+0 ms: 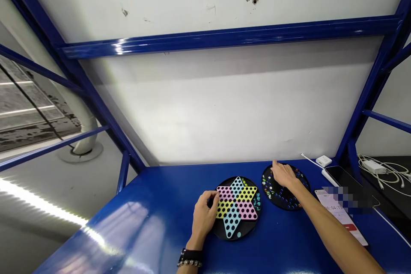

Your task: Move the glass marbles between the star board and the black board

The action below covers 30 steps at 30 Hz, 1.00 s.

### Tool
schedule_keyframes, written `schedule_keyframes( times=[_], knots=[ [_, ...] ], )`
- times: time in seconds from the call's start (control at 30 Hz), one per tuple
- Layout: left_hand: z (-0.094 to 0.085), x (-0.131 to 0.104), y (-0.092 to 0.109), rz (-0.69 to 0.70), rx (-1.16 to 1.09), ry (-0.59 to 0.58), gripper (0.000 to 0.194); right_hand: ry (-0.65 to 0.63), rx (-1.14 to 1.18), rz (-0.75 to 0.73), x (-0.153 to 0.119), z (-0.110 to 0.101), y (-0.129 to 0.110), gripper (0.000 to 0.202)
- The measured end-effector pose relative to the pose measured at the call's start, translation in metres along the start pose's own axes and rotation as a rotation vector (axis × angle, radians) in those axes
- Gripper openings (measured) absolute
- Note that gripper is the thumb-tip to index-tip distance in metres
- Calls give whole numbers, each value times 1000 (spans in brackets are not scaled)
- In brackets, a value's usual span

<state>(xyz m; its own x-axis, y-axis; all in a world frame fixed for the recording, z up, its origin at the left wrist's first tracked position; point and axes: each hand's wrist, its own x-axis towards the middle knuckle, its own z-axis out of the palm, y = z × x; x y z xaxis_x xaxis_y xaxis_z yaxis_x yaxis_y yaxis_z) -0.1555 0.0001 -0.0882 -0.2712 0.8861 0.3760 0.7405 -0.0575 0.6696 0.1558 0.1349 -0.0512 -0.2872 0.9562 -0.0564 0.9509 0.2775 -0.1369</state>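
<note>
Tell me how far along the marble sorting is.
Partway, it seems. Yellow-green marbles and teal marbles already sit grouped beside the star board. In hand: the right hand reaches over the second tray, its grip unclear; the left hand is at the star board's edge. Left, probably: the mixed marbles on that tray.

I see bright overhead light, with glare streaking the blue tabletop (173,214) at near left. Wide-angle distortion stretches the edges, and small details look soft.
</note>
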Motion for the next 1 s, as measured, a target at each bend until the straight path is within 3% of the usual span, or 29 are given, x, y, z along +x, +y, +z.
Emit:
schedule_keyframes(
  times=[0.2,0.37,0.77,0.87,1.0],
  knots=[
    [0,-1,-2,-6,-13,-15,37,-28,149,-204,-6,10,-75,25],
    [0,-2,-1,-4,-22,-2,37,-32,165,-240,-10,18,-101,23],
    [0,-1,-2,-8,-21,-1,35,71,171,-296,-19,28,-105,31],
    [0,-1,-2,-9,-24,-4,34,189,274,-271,-21,27,-88,32],
    [0,-1,-3,-9,-27,-12,35,358,304,-69,-26,21,-38,22]
  ],
)
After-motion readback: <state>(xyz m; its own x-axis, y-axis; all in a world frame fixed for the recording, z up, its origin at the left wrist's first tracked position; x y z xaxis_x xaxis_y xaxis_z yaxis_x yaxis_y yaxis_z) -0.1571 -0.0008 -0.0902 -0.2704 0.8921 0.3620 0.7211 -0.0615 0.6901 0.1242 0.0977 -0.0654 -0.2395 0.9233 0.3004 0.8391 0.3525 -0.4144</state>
